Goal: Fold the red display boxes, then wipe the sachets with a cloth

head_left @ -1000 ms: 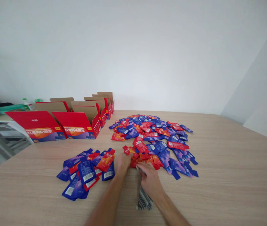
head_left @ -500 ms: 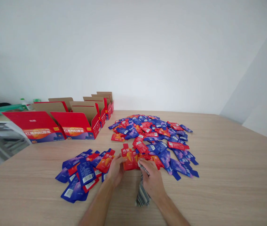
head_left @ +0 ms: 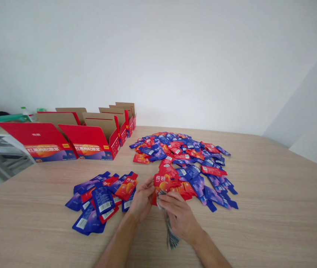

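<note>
One red pouch (head_left: 160, 181), long axis and top away, fingers (head_left: 147, 189) pinching it and cloth (head_left: 172, 239)

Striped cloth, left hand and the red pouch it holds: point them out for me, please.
Striped cloth (head_left: 172, 236): head view, on its lower part.
Left hand (head_left: 141, 201): head view, on the middle of the hand.
Red pouch (head_left: 162, 182): head view, on its printed upper front.

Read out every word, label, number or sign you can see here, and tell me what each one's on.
"红黑枸杞原浆": fronts of the two nearest red boxes.
"40": lower left of the right-hand one's front.
"纯耕": red pouch in the left hand.
Too small or blurred: flap lettering, yellow tags, barcode labels and most other pouches' print.
</note>
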A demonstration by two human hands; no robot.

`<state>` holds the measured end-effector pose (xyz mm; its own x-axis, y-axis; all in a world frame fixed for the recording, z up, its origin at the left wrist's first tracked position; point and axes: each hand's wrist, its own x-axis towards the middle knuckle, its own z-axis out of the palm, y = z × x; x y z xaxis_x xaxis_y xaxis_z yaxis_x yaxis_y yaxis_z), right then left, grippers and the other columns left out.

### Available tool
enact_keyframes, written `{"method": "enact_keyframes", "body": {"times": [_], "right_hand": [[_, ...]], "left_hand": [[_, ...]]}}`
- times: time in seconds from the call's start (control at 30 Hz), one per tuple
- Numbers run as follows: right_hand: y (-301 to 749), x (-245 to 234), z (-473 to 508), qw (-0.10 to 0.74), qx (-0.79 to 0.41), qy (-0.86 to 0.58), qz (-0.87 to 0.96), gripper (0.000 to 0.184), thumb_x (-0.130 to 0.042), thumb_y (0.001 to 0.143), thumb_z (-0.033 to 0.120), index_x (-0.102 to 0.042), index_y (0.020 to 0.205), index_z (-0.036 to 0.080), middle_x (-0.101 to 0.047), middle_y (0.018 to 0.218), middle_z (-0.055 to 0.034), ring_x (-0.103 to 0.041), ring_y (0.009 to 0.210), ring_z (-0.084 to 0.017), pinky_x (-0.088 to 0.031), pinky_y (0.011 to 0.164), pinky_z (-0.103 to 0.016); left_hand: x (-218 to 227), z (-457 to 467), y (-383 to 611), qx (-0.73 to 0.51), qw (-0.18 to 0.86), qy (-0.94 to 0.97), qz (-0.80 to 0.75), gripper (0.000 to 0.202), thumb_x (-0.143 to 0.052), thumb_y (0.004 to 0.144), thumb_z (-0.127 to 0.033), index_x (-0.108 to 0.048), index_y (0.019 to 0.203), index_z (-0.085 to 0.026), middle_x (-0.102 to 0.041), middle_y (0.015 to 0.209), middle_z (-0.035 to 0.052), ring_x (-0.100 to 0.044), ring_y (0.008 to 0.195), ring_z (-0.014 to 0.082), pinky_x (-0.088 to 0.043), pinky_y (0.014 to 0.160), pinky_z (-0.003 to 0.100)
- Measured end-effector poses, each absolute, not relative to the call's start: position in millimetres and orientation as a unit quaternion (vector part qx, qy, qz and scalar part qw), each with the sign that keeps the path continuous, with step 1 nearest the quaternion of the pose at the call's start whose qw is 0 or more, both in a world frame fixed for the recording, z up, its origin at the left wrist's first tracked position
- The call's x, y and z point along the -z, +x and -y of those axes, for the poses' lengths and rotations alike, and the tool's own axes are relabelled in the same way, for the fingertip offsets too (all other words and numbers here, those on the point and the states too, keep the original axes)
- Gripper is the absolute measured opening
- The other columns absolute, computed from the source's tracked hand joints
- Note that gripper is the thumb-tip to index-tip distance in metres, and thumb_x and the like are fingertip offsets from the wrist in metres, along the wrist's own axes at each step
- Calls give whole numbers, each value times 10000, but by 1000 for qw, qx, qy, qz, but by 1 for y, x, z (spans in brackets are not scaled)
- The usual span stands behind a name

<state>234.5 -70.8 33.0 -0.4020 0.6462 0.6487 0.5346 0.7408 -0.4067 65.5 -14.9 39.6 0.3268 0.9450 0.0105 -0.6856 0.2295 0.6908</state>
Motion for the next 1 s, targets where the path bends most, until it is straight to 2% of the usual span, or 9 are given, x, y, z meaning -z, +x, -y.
{"method": "enact_keyframes", "body": {"times": [0.07,0.3,0.5,0.6,0.7,0.8,0.9,1.0], "right_hand": [[234,-30,67,392,-67,-352,848,500,-415,889,7,-615,1258,278,-671,1240,-38,-590,1155,-185,-480,1020,-437],[254,-22,51,451,14,-440,776,477,-416,906,14,-633,1243,271,-657,1267,-57,-568,1191,-211,-502,983,-468],[248,-26,57,385,-7,-371,845,551,-417,800,-62,-649,1194,246,-660,1259,-48,-568,1160,-217,-486,1004,-466],[248,-25,53,406,2,-403,820,579,-396,796,-69,-643,1212,249,-663,1253,-58,-580,1160,-219,-498,985,-469],[252,-22,50,426,21,-431,795,591,-393,807,-63,-622,1254,248,-657,1263,-74,-589,1169,-227,-489,991,-492],[254,-19,50,411,18,-425,806,600,-389,800,-65,-613,1263,244,-639,1294,-71,-577,1190,-224,-477,1005,-491],[252,-20,53,392,7,-410,823,607,-379,786,-72,-609,1257,235,-628,1311,-68,-569,1200,-212,-465,1019,-481],[249,-22,54,382,-7,-402,832,596,-389,786,-66,-611,1252,232,-632,1305,-65,-562,1203,-208,-457,1029,-472]], "left_hand": [[-42,17,66,-536,756,313,-205,472,-639,767,-70,-633,1231,-157,-687,1203,130,-650,1097,265,-524,930,375],[-47,26,75,-487,777,340,-208,476,-673,753,-98,-652,1225,-153,-700,1178,138,-659,1078,284,-515,931,391],[-39,23,76,-501,742,385,-221,495,-679,743,-121,-652,1236,-160,-710,1155,132,-658,1063,274,-504,931,396],[-36,23,76,-479,740,415,-225,483,-661,746,-119,-661,1227,-163,-713,1149,122,-652,1065,274,-497,928,395],[-33,23,76,-468,734,430,-241,467,-628,742,-100,-675,1203,-160,-713,1146,114,-654,1050,267,-491,917,377],[-32,22,76,-470,727,421,-271,478,-608,710,-65,-684,1171,-165,-714,1136,108,-657,1026,255,-495,870,343],[-35,23,74,-476,731,404,-277,583,-610,615,6,-677,1160,-188,-709,1138,96,-659,996,243,-497,803,298],[-37,27,76,-480,735,403,-260,683,-610,592,29,-639,1228,-218,-702,1140,78,-653,984,224,-486,813,282]]}}
